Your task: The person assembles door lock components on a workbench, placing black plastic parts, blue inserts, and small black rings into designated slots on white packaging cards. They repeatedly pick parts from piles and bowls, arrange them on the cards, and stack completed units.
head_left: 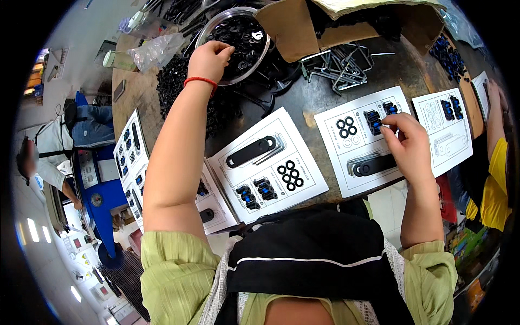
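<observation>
My left hand (208, 60) reaches over a metal bowl (201, 40) of small black rings (241, 38). Its fingertips are pinched together at the rings; whatever they hold is hidden. My right hand (410, 143) hovers over a printed white sheet (336, 184), thumb and forefinger close together. I cannot make out what is between them. On that sheet lie several black rings (346, 127) beside bare printed ring outlines. Black parts with blue middles (372, 122) sit by my right fingertips, and a long black handle-like piece (374, 165) lies partly under that hand.
Another sheet (311, 187) to the left carries similar parts. Bent metal hex keys (341, 67) lie before an open cardboard box (290, 32). Small black parts (179, 86) are heaped left of the bowl. A co-worker's arm (494, 114) is at far right; another person (54, 135) stands left.
</observation>
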`<control>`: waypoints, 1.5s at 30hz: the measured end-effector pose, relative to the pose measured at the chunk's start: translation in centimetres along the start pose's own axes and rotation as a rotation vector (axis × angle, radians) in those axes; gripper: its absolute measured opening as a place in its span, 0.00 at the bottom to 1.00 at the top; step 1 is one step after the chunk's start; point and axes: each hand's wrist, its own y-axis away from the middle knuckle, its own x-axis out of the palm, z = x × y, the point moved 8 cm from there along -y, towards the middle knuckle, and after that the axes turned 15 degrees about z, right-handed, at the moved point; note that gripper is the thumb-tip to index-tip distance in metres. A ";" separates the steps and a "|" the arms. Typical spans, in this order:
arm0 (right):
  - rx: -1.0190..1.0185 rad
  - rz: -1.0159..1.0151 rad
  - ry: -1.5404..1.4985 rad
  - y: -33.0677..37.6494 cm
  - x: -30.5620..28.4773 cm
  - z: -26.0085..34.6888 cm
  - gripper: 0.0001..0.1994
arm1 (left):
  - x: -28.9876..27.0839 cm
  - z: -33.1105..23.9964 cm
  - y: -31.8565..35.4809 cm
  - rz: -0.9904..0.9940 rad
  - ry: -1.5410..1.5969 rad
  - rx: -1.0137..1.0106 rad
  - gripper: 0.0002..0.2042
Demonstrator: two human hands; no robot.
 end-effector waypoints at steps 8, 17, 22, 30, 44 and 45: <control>-0.010 0.012 0.001 -0.2 0.5 -0.2 0.06 | 1.0 -2.1 0.0 -0.059 -0.302 0.148 0.12; -0.013 0.015 -0.007 0.0 0.7 -0.5 0.06 | 0.9 -2.4 0.0 -0.123 -0.532 0.139 0.12; -0.027 0.007 -0.045 -0.2 0.6 -0.5 0.06 | -0.1 -4.0 3.2 -0.107 0.070 0.107 0.13; -0.203 0.014 -0.464 -3.2 1.9 3.8 0.11 | 9.0 -15.7 13.1 0.322 0.399 0.502 0.11; 0.117 0.301 0.458 -0.5 6.3 -0.4 0.05 | 20.1 -14.6 16.7 0.378 -0.250 0.423 0.09; 0.102 0.276 0.464 -0.5 6.3 -0.2 0.05 | 19.6 -14.6 16.9 0.320 -0.230 0.441 0.09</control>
